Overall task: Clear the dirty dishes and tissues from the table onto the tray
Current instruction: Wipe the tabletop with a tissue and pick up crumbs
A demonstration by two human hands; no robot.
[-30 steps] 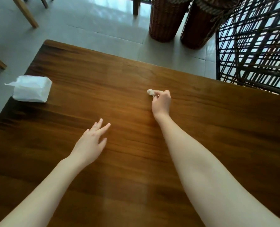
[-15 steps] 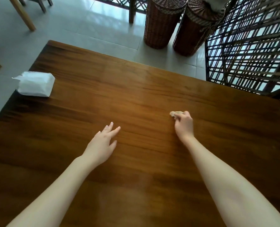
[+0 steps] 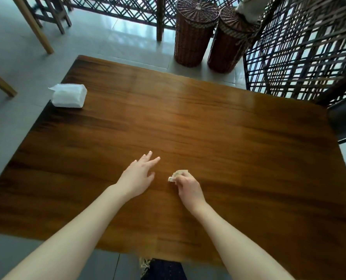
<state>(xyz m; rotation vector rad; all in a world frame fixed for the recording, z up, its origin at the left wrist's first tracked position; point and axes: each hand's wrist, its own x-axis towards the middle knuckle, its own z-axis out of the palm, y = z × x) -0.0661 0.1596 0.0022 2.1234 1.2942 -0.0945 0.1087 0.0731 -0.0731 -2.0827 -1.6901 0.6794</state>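
Two hazards, mainly. Right hand [image 3: 189, 188]: fingertips pinching a small crumpled tissue [image 3: 178, 175], low over the wooden table [image 3: 228, 128], near its front middle; cannot tell whether lifted clear or touching the wood. Left hand [image 3: 136, 177]: fingers straight and slightly spread, holding nothing, just beside the right hand over the tabletop. No tray in view, no dishes either.

Hazard one: only a light fingertip pinch on a loose wad, so likely to shed a scrap or slip free during the carry and land on the floor [image 3: 107, 37] instead of the tray.

Hazard two: destination out of sight, hence a turn and a reach made half blind, with a possible knock to the white tissue pack [image 3: 69, 96] sitting right at the far left edge.

Probably late in the task, with only this wad visibly left to clear. Worth closing the fingers more fully round it before moving off.
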